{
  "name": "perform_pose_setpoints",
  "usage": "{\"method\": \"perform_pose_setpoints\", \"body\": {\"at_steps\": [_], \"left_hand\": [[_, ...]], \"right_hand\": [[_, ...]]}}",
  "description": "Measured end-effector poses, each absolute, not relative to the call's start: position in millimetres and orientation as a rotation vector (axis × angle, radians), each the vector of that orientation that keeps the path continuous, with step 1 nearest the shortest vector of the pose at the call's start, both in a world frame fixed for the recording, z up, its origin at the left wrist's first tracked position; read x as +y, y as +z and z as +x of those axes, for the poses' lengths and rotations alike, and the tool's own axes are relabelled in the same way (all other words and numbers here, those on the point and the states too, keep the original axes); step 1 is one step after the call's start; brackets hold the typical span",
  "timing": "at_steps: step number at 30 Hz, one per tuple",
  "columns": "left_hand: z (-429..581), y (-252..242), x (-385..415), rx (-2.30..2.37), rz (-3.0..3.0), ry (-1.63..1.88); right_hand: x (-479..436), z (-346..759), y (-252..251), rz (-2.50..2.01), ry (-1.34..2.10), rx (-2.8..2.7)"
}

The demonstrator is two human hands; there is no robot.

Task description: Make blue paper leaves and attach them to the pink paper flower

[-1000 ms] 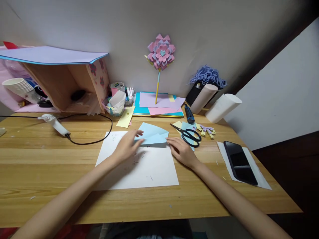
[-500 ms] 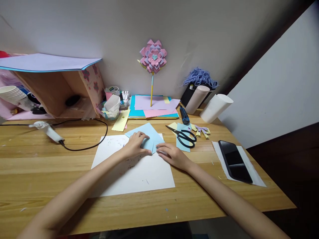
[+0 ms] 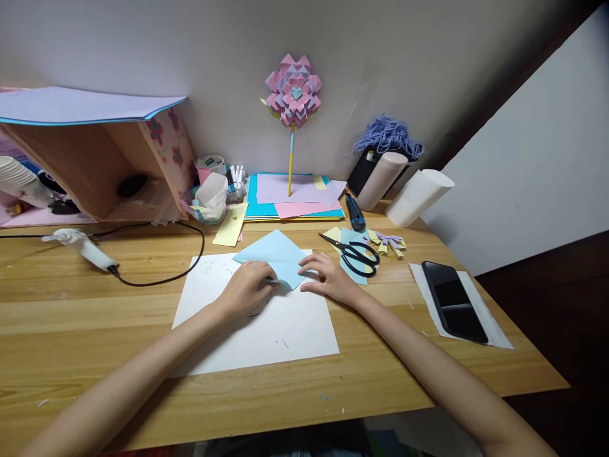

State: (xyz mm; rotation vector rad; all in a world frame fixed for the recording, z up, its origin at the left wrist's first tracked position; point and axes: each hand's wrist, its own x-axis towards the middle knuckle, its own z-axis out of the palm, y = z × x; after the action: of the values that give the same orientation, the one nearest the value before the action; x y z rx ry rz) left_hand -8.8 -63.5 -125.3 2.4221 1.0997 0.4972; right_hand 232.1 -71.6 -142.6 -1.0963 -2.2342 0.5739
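A creased light blue sheet of paper [image 3: 280, 251] lies on a white sheet [image 3: 266, 349], one corner pointing away from me. My left hand [image 3: 247, 289] has its fingers closed on the paper's near left edge, which curls up a little there. At the paper's right corner, my right hand [image 3: 333, 279] rests with fingers and thumb apart, the fingertips at the edge. Black-handled scissors [image 3: 356, 255] lie just beyond the right hand, on light blue and yellow paper pieces.
A glue gun [image 3: 83, 247] with a black cable lies left. Behind are a cardboard box [image 3: 166, 152], a pink paper flower [image 3: 295, 92] above stacked coloured paper [image 3: 266, 212], a utility knife [image 3: 354, 212] and a paper roll [image 3: 419, 198]. A phone [image 3: 454, 301] lies right.
My left hand has shifted left and towards me, now gripping the paper's near edge. The folded front flaps with their centre slit have opened out. My right hand stays at the right corner.
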Motion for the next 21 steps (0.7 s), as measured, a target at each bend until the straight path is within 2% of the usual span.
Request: {"method": "perform_pose_setpoints", "body": {"at_steps": [5,9,21], "left_hand": [[-20,-132,-81,1.164,2.533,0.462],[-18,-134,-86,1.324,2.46,0.562],[-10,-133,-72,1.601,2.273,0.587]], "right_hand": [[-71,232,-147,-1.062,0.426,-2.297],[-71,230,-149,-1.083,0.345,-2.311],[-60,219,-154,-1.439,0.295,-2.184]]}}
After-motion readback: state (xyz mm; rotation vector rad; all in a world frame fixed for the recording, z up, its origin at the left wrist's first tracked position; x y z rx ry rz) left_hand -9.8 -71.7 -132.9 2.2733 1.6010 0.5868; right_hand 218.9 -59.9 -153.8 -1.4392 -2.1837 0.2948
